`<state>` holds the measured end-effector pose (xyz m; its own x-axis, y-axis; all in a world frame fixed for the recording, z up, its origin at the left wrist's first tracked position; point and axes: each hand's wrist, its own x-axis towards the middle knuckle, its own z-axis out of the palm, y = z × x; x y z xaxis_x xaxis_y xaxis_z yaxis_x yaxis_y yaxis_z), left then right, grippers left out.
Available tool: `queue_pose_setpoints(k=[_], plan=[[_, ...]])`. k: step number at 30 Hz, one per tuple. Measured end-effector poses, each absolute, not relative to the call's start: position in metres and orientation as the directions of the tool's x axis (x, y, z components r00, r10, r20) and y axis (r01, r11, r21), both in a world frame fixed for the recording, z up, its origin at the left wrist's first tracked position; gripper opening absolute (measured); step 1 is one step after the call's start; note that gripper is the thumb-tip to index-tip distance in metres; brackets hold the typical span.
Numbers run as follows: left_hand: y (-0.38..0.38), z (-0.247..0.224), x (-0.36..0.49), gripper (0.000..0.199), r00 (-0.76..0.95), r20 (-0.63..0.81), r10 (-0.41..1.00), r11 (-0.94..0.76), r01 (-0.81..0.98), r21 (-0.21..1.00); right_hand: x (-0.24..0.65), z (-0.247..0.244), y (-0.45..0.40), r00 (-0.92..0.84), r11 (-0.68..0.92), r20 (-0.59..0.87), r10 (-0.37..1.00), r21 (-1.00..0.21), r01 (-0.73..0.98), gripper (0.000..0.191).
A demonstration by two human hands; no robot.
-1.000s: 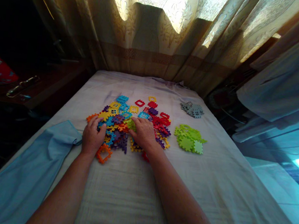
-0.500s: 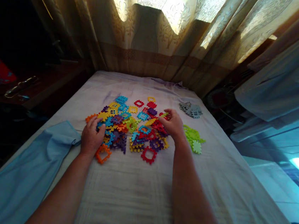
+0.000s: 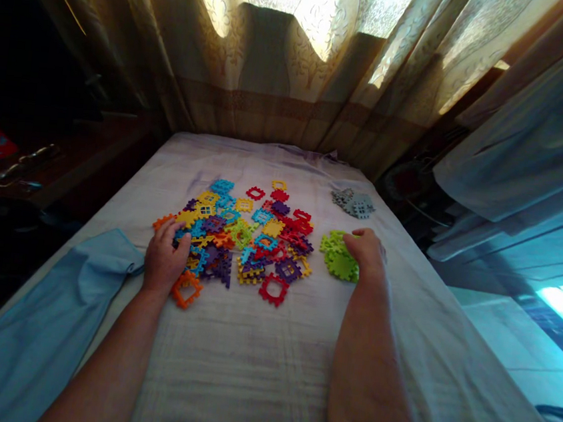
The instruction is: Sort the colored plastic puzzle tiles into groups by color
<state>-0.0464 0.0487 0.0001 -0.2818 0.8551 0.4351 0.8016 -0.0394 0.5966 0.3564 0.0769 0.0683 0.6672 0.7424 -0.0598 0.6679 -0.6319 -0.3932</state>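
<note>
A mixed pile of flat, notched plastic pieces in red, blue, yellow, purple and orange lies mid-bed, with a lime green piece (image 3: 241, 233) among them. My left hand (image 3: 166, 256) rests at the pile's left edge, fingers apart over blue and orange pieces. An orange square frame (image 3: 186, 289) lies just right of its wrist. My right hand (image 3: 368, 252) is at the right side of a separate lime green group (image 3: 339, 261); its thumb is over the green pieces and its other fingers are partly hidden. A red square frame (image 3: 274, 289) lies at the pile's front.
Grey pieces (image 3: 353, 203) form a small group at the back right of the bed (image 3: 245, 368). Light blue cloth (image 3: 88, 278) lies along the left edge. A patterned curtain (image 3: 261, 68) hangs behind, and pale fabric (image 3: 511, 134) hangs at the right.
My right hand has moved right, from the red pieces to the green group, taking along a green piece it held. My left hand stays at the pile. The view has shifted slightly.
</note>
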Motion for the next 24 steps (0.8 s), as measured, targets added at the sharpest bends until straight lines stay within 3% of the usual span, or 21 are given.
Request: queue_pose_setpoints(k=[5,11,18,24], plan=[[0.049,0.0,-0.046,0.045,-0.284,0.439,0.852,-0.037,0.805,0.593,0.354,0.068,0.078,0.673,-0.618,0.01,0.74,-0.387,0.685,0.035],[0.048,-0.001,-0.045,0.043,-0.304,0.421,0.855,-0.014,0.797,0.604,0.291,0.08,0.082,0.361,-0.259,0.205,0.91,-0.401,0.879,0.03],[0.049,-0.004,-0.047,0.044,-0.295,0.439,0.849,-0.039,0.792,0.609,0.196,0.074,0.066,-0.112,0.143,0.117,0.987,-0.302,0.943,0.029],[0.049,-0.005,-0.045,0.042,-0.302,0.449,0.841,-0.055,0.779,0.625,0.173,0.067,0.052,-0.22,0.229,0.064,0.973,-0.241,0.943,0.035]])
